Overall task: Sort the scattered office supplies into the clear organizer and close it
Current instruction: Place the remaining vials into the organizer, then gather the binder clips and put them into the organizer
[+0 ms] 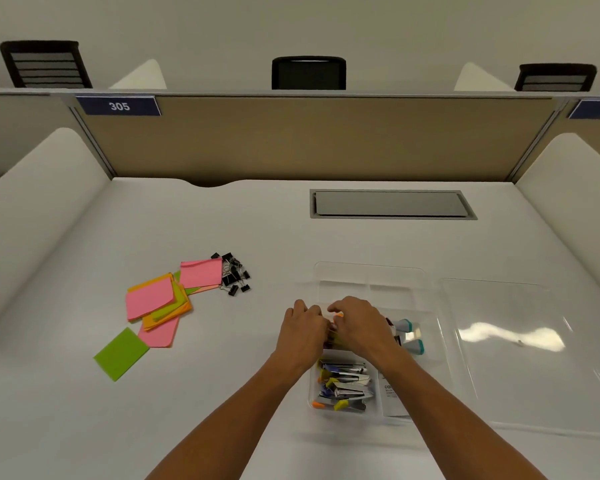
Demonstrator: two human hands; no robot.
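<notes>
Organizer (373, 282), clear and lidless, sits right of centre on the bench (222, 220), and both hands meet over its middle compartment. Left hand (303, 329) and right hand (359, 323) curl their fingers together round a small bundle with orange tips; what it is stays mostly hidden. Each grip looks pinched on it, knuckles up, forearms converging from below. Staplers (345, 384) already fill the near compartment. Sticky notes (160, 303) and black binder clips (234, 273) lie well apart to the left, nearer the left hand. Its lid (534, 341) rests just beside, to the right.
</notes>
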